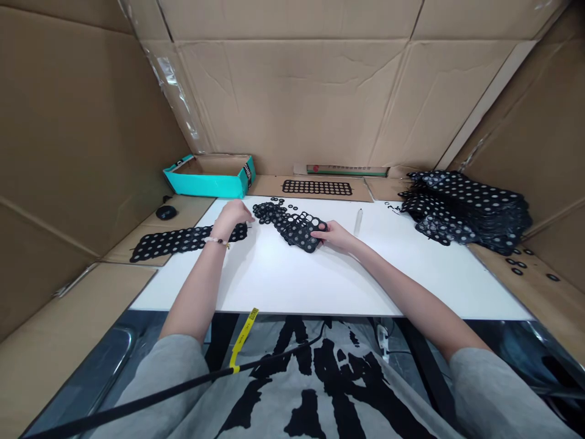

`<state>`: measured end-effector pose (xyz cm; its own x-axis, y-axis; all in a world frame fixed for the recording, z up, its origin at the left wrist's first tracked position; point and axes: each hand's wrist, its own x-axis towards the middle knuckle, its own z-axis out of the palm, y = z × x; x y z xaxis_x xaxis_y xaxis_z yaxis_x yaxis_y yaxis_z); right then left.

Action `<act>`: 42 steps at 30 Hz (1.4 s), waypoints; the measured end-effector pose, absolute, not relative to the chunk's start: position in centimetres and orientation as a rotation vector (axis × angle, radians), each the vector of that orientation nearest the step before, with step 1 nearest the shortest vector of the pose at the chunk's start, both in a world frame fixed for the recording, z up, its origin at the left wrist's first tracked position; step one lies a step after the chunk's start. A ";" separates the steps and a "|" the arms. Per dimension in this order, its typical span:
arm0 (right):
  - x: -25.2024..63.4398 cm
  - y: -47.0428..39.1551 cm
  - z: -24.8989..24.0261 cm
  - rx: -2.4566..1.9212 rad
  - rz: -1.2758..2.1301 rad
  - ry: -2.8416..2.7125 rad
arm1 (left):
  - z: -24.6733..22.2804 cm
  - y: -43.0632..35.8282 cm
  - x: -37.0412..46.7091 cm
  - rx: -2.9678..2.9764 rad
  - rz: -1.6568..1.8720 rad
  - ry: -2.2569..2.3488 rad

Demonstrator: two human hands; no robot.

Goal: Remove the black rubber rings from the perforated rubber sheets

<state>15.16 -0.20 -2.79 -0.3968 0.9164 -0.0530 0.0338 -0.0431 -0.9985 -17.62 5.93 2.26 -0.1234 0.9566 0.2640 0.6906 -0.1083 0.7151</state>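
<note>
My right hand (336, 235) is closed on the right end of a black perforated sheet (299, 233), thumb on top. The sheet lies at an angle over the white board (292, 280). Small black rings (269, 212) are heaped at its upper left end. My left hand (235, 214) is to the left of the rings, above the right end of a long black perforated strip (171, 242). Its fingers are bent downward with the tips close together, and whether they hold anything is too small to tell.
A turquoise open box (205, 185) stands at the back left, near a round black object (166, 212). Another perforated sheet (317, 187) lies at the back. A white pen (358, 222) is right of centre. Stacked black sheets (470, 210) and loose rings (516, 271) sit at the right. Cardboard walls surround the board.
</note>
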 end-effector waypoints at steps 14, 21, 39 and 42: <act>15.0 -0.3 -2.6 -1.027 1.525 -1.476 | 2.4 3.7 -10.6 2.404 1.266 1.507; 15.5 -0.4 -1.9 -0.898 1.447 -1.714 | 1.9 -0.1 -4.6 2.479 0.828 1.041; 14.9 -1.0 -1.4 -1.024 1.478 -1.585 | -0.1 6.9 -14.2 1.958 1.404 1.770; 15.1 -1.0 -0.9 -0.999 1.575 -1.515 | 0.7 5.7 -12.3 2.120 1.408 1.742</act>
